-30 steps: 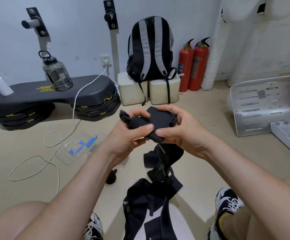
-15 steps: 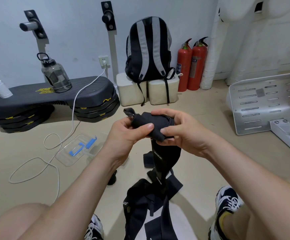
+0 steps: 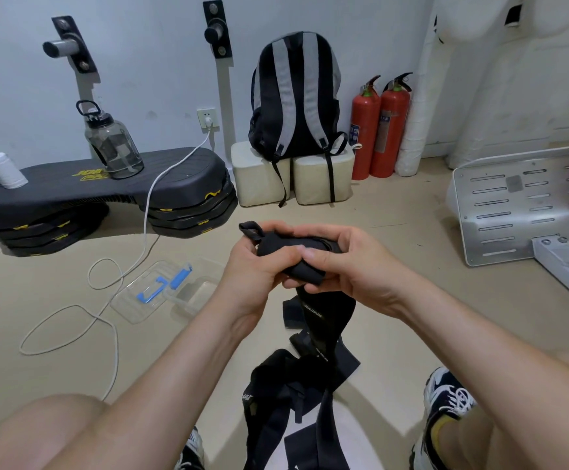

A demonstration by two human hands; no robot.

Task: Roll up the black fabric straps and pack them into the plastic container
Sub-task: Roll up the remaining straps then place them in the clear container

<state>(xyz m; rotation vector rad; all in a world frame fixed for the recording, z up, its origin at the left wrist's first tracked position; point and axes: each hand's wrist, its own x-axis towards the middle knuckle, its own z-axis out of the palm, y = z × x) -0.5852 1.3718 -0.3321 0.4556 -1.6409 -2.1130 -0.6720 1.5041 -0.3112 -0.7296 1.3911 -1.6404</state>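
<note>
Left hand (image 3: pixel 252 266): fingers (image 3: pixel 273 229) curled over the top of the strap roll (image 3: pixel 296 246), thumb pressed across its front. A tight grip.
Right hand (image 3: pixel 354 262): fingers curled over the roll's top from the other side, thumb tip on the front beside the left thumb. Both hands hold the roll in mid-air, at about knee height between the knees.
A small loop end (image 3: pixel 250 228) sticks out of the roll above the left fingers.
The unrolled tail (image 3: pixel 324 313) hangs straight down from the roll to a loose heap of straps (image 3: pixel 286 398) on the floor between the shoes (image 3: pixel 446 398).
White print runs along the tail, and there is more on the heap; both too small to read.

Container (image 3: pixel 133 305): clear plastic with blue clips (image 3: pixel 179 276), on the floor left of the hands and well apart from them. Cannot tell its parts apart through the clear plastic.
White cable (image 3: pixel 145 228) loops past it, up over the step platform (image 3: pixel 55 188) to a wall socket (image 3: pixel 206 117).
Platform carries yellow lettering, "JOI" legible, the rest hidden by a bottle (image 3: pixel 113 144).
White tub (image 3: pixel 3 169) at the platform's left end.
Backpack (image 3: pixel 293 96) sits on pale blocks (image 3: pixel 262 179) by the wall.
Two red extinguishers (image 3: pixel 378 127) just right of it; labels unreadable.
Slotted metal plate (image 3: pixel 514 205) at far right.
</note>
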